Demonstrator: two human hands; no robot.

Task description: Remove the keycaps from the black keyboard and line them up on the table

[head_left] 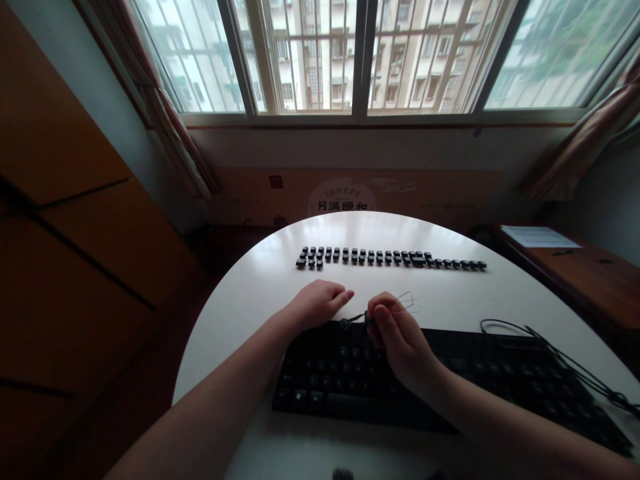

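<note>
A black keyboard point(360, 408) lies across the front of the white round table. My right hand point(400, 333) is closed above its back edge, pinching a keycap puller with thin wire loops point(407, 303) that stick out to the right. From the left side of that grip a short dark strip point(354, 319) runs to a small black piece at the keyboard's edge; I cannot make out what it is. My left hand point(320, 303) is at the keyboard's back left corner, its fingers curled in and partly hidden, so any object inside does not show.
Loose black keycaps point(370, 256) stand in rows on the table point(240, 313) beyond my hands. A black cable point(560, 357) coils at the right. Bottom centre shows part of a dark ridged object point(343, 474). A brown side table point(575, 273) with paper stands right, below the window.
</note>
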